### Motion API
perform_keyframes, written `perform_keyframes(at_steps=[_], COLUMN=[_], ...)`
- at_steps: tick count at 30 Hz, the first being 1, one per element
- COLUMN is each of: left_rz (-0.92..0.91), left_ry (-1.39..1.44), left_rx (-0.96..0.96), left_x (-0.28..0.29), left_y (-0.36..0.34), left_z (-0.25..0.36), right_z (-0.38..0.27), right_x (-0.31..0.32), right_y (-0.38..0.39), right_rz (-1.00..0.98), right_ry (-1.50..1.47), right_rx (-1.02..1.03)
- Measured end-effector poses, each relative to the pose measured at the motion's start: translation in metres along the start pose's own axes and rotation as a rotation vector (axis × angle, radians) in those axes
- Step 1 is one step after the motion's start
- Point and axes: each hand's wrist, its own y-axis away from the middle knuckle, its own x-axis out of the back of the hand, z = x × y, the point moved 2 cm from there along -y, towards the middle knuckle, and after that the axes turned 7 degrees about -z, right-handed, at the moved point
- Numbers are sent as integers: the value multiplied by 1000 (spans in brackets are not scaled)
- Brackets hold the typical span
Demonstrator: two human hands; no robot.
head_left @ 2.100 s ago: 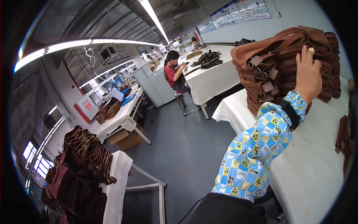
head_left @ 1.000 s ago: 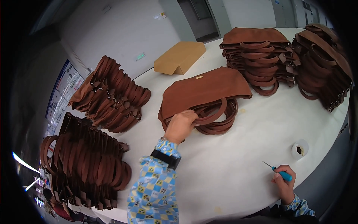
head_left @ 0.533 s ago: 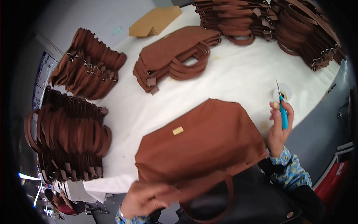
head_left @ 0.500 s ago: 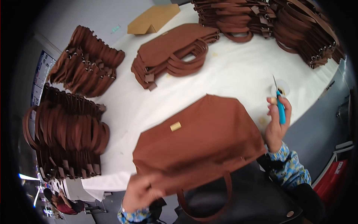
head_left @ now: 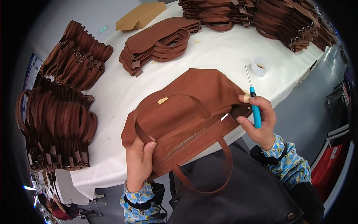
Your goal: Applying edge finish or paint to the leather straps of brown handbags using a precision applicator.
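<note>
A brown handbag (head_left: 186, 108) with two strap handles and a small gold plate lies at the near edge of the white table (head_left: 223, 52), partly over my lap. My left hand (head_left: 138, 162) grips its lower left corner by one handle. My right hand (head_left: 259, 121) pinches the bag's right end while also holding a thin tool with a blue handle (head_left: 254, 108), its metal tip pointing up.
A small white cup (head_left: 260, 66) stands just beyond the tool. A flat stack of brown bags (head_left: 158, 43) lies mid-table, more stacks at the back (head_left: 261, 15) and left (head_left: 56, 112). A cardboard box (head_left: 141, 15) sits at the far edge.
The view swung from the room down to the table. My left hand pulled one bag off the stack toward me; it now lies turned with its handles up, and my right hand has taken its end.
</note>
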Motion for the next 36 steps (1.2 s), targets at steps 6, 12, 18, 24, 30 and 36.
perform_keyframes(at_steps=[6, 12, 18, 24, 30, 36], left_rz=[-55, 29, 108, 330, -133, -288], left_ry=[137, -16, -84, -34, -250, -145], left_rx=[-45, 43, 30, 51, -284, -175], left_x=[-10, -27, -31, -34, -41, -67], left_y=[-12, -13, -8, 2, -22, -46], left_z=[-20, -23, -25, -16, 48, 26], right_z=[-12, 18, 24, 25, 24, 31], right_x=[-2, -16, -23, -23, -24, -21], right_y=[-12, -7, -15, -23, -22, -13], right_rz=[40, -79, -115, -95, -122, -38], right_ry=[128, 321, 327, 370, 275, 227], right_rx=[-107, -222, -288, -278, -341, -141])
